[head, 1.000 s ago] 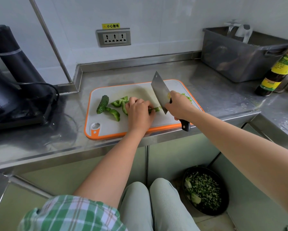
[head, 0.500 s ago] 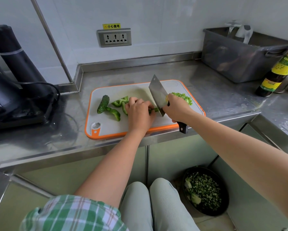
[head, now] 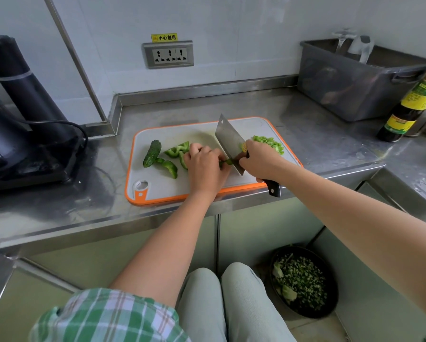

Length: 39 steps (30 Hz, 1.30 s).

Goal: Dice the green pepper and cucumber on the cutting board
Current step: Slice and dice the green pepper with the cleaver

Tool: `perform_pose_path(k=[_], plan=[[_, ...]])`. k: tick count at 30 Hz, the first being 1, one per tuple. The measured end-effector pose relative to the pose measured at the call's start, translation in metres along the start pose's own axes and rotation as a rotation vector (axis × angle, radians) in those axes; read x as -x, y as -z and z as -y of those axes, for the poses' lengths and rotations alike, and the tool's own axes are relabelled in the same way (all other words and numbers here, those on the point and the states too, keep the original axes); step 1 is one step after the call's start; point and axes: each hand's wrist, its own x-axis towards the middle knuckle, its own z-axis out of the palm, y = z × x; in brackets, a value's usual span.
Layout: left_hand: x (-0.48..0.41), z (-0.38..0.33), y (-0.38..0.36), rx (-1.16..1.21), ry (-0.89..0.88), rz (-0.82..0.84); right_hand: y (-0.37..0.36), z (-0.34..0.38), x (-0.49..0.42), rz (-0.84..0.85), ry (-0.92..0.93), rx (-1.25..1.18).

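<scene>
On the steel bench (head: 59,206) lies a grey cutting board (head: 157,191) with an orange rim. A short, bumpy dark-green cucumber (head: 152,153) rests whole near the board's left end, tilted. Just to its right are several curved, glossy bright-green pepper pieces (head: 171,167), one of them touching the cucumber's lower end. The left hand (head: 204,166) sits mid-board, its fingers curled down and pinning a thin pepper strip (head: 226,162) whose tip pokes out toward the blade. The right hand (head: 261,160) has its fingers wrapped round the black handle of a cleaver (head: 228,139), the blade's edge down on that strip. Behind the right hand, a small heap of pale-green diced pepper (head: 268,143) lies near the board's right end.
</scene>
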Motion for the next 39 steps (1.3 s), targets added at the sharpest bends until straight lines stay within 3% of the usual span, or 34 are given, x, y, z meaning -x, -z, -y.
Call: perform_pose_path(k=[6,15,25,31,39], plan=[[0.000,0.000,0.000,-0.001,-0.013,-0.005,-0.006,-0.005,-0.001,-0.097,-0.039,-0.113],[0.000,-0.001,0.001,-0.024,0.010,0.001,0.007,0.002,0.005,0.047,-0.004,-0.002],[0.000,0.000,0.000,0.041,0.003,-0.025,-0.004,0.000,-0.002,-0.088,-0.028,-0.066],[-0.001,0.001,-0.002,0.029,0.011,-0.013,0.007,0.004,0.004,0.020,-0.001,0.015],[-0.001,0.002,-0.002,0.053,0.000,-0.015,0.000,0.004,-0.002,0.006,-0.012,0.044]])
